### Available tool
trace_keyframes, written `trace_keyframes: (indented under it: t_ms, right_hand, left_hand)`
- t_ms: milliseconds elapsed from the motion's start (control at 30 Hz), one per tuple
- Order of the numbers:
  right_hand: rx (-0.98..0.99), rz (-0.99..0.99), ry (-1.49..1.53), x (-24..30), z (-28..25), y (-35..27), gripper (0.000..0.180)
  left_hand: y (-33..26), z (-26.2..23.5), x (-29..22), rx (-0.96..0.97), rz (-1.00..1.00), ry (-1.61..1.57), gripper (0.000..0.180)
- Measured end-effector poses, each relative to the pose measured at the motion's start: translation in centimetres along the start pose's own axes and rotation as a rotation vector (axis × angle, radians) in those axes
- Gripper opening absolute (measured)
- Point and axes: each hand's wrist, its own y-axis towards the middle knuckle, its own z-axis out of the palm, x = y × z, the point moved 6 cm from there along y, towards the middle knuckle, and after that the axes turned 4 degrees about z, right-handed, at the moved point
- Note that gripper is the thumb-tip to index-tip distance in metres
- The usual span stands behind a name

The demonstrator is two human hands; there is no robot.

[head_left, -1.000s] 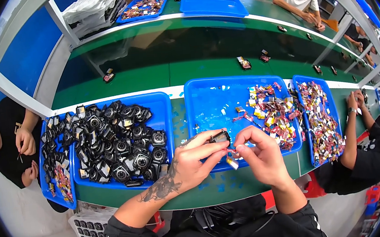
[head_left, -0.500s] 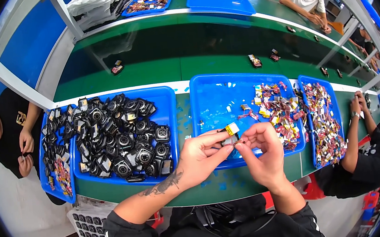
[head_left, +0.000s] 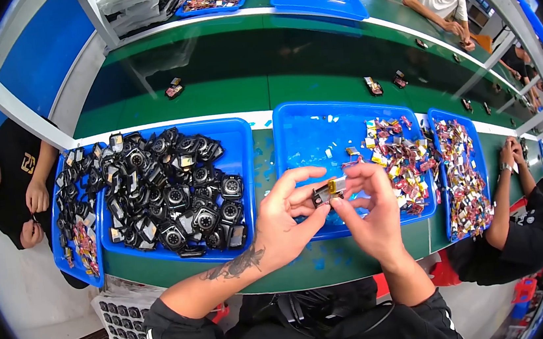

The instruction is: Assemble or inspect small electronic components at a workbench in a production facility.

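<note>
Over the near rim of the middle blue tray (head_left: 298, 110), my two hands meet around a small open watch body. My left hand (head_left: 290, 217) pinches its black case (head_left: 319, 195) between thumb and fingers. A silver-and-yellow battery (head_left: 337, 186) stands up beside the case; whether it is still joined is hidden by fingers. My right hand (head_left: 375, 215) curls round the battery's side, thumb tip low against the piece. Behind the right hand, a heap of small red, yellow and silver parts (head_left: 403, 162) fills the tray's right side. Small blue and white scraps lie at its left.
To the left, a blue tray (head_left: 242, 146) holds many black watch bodies (head_left: 175, 193). Another tray of parts (head_left: 464, 176) stands at the right. Beyond runs a green conveyor belt (head_left: 230, 94) carrying a few open watches (head_left: 173, 88). Co-workers sit at both sides and across.
The battery has come lower and closer to the case, and the black case now shows between my hands. My right fingers have spread a little. Watches on the belt have shifted slightly right.
</note>
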Motion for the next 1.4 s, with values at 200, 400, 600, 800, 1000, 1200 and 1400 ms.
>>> trace_keyframes:
  t_ms: [200, 400, 600, 800, 1000, 1200, 1400]
  right_hand:
    - [0.046, -0.112, -0.11, 0.0, 1.6, 0.4, 0.035]
    - [0.253, 0.046, 0.073, -0.6, 1.2, 6.6, 0.031]
    - [0.394, -0.092, 0.058, 3.3, 3.9, 8.1, 0.031]
    - [0.357, -0.101, 0.034, 2.6, 4.1, 7.8, 0.029]
    - [0.352, -0.162, -0.041, 2.7, 4.9, 8.4, 0.033]
    - [0.377, -0.103, 0.019, 3.5, 4.8, 8.0, 0.034]
    - [0.463, 0.072, 0.188, 0.9, 5.7, 9.9, 0.036]
  left_hand:
    - [0.3, -0.9, 1.0, -0.049, -0.018, -0.114, 0.051]
    - [1.6, -1.2, 0.3, -0.03, -0.068, -0.235, 0.058]
    - [2.0, -4.7, -1.4, -0.251, 0.067, -0.245, 0.041]
    - [2.3, -4.9, -1.5, -0.25, 0.086, -0.142, 0.033]
    - [2.7, -5.5, -1.3, -0.303, 0.116, -0.135, 0.03]
    - [2.6, -5.9, -1.1, -0.28, 0.053, -0.216, 0.038]
    - [2.1, -7.3, -2.7, -0.37, 0.114, -0.05, 0.05]
